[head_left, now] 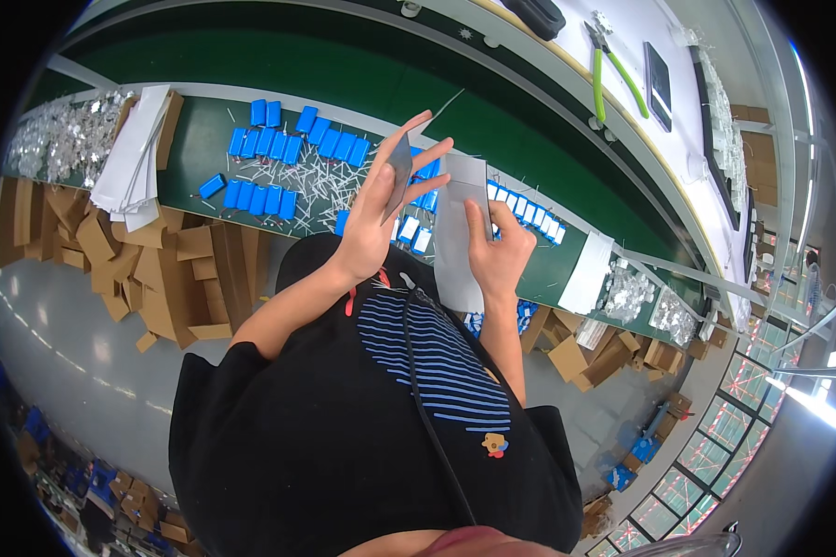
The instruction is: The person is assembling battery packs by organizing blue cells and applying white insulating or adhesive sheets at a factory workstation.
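My left hand (pixel 367 227) is raised above the bench edge, its fingers spread around a small dark grey card (pixel 398 176) held upright against the thumb and palm. In my right hand (pixel 502 243), a long pale grey sheet (pixel 455 255) is pinched, with the thumb on its front face; it hangs down before my body. Behind the hands, rows of blue wrapped battery packs (pixel 269 144) lie on the green bench. Several packs at the right, partly hidden by the sheet, carry white pieces (pixel 529 212) on top. Thin white strips (pixel 320 197) are scattered among the packs.
White sheets (pixel 139 153) lie stacked at the left beside a heap of clear and silvery small parts (pixel 60 139). More white sheets (pixel 586 271) lie at the right. Opened cardboard boxes (pixel 172 278) stand below the bench. Green-handled pliers (pixel 615 79) rest on the upper shelf.
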Tool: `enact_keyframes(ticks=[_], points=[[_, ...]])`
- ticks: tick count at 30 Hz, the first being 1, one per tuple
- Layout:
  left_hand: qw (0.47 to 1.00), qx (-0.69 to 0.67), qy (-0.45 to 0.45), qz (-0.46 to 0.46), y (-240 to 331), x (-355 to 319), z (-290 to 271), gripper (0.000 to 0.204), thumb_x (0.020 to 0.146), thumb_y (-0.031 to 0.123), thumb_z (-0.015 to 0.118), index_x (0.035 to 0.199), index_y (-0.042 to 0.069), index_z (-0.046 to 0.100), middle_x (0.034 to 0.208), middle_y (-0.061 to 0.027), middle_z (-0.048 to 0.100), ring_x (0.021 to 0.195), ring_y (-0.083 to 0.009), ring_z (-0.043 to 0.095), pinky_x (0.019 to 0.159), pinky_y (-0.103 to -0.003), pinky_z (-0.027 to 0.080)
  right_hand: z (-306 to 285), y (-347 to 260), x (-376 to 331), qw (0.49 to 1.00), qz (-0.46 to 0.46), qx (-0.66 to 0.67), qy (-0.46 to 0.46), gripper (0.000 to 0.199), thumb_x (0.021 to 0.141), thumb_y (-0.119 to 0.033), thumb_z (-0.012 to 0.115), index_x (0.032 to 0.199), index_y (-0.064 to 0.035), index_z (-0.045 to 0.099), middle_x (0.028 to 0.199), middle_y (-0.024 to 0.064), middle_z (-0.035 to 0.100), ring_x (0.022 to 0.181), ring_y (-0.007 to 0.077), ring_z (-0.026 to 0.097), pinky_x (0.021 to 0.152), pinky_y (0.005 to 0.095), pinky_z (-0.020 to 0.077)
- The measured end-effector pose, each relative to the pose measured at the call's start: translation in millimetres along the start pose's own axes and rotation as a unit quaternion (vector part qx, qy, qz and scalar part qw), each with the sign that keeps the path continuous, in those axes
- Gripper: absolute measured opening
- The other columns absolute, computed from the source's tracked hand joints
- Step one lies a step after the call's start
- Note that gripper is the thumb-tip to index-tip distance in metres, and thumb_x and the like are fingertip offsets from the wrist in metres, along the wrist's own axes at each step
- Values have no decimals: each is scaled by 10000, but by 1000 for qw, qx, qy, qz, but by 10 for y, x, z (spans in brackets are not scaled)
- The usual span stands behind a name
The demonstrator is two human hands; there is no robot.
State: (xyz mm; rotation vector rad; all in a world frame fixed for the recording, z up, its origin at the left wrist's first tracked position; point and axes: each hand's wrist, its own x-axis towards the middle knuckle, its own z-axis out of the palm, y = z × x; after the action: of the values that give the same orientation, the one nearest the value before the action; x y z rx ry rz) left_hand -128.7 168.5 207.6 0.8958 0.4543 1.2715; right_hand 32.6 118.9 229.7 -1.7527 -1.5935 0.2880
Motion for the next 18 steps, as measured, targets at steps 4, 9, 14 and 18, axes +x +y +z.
enact_keyframes(ticks=[4,9,14,18], points=[[1000,-8,1,19,-101,13,-61,573,1061,400,136,1563,139,224,1537,-241,350,1381,-354,419,1155,-532,340,10,40,-34,999,31,36,-7,205,914,-154,688,810,15,637,643,41,561,570,130,394,547,249,351],[996,-65,-53,30,-141,26,-145,530,1077,315,132,1563,123,220,1533,-234,358,1382,-345,422,1136,-517,378,60,152,-74,996,41,78,-28,220,921,-176,680,827,18,636,658,41,569,578,131,405,550,253,351],[994,98,11,52,59,51,3,541,1077,331,129,1561,107,219,1533,-229,359,1373,-343,430,1102,-511,417,76,86,-71,997,61,37,-32,227,928,-188,669,834,13,621,672,36,565,589,129,407,562,249,354],[991,131,8,36,-3,65,-41,539,1077,331,137,1556,104,233,1524,-226,376,1347,-343,455,1095,-505,424,104,172,-105,995,60,70,-47,236,938,-203,654,854,14,617,686,41,573,595,127,415,567,253,357]])
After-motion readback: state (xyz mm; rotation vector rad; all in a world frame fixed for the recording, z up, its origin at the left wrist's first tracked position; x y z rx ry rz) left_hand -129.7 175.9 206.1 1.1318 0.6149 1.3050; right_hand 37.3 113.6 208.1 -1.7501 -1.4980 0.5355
